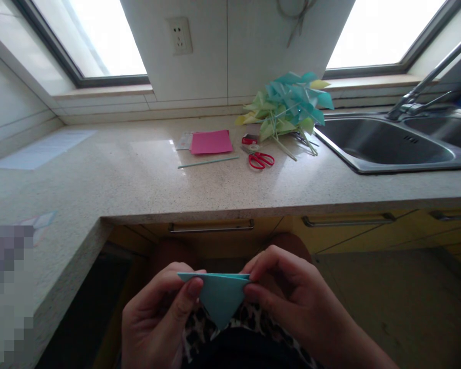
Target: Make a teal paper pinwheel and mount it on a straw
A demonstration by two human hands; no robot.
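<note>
A teal sheet of paper [222, 300], folded into a triangle with its point downward, is held above my lap in front of the counter. My left hand [161, 312] pinches its left corner between thumb and fingers. At the right corner, my right hand [286, 289] grips the paper the same way. The folded layers stand slightly apart along the top edge. Ahead on the counter lie a stack of pink paper [212, 142], a thin green stick [208, 163] and red-handled scissors [260, 159].
Teal and yellow-green paper pinwheels [292, 102] are heaped near the wall, left of a steel sink [384, 138]. A small red box [250, 139] sits behind the scissors. White sheets [42, 148] lie at the left. The counter's front edge [215, 212] runs between my hands and these things.
</note>
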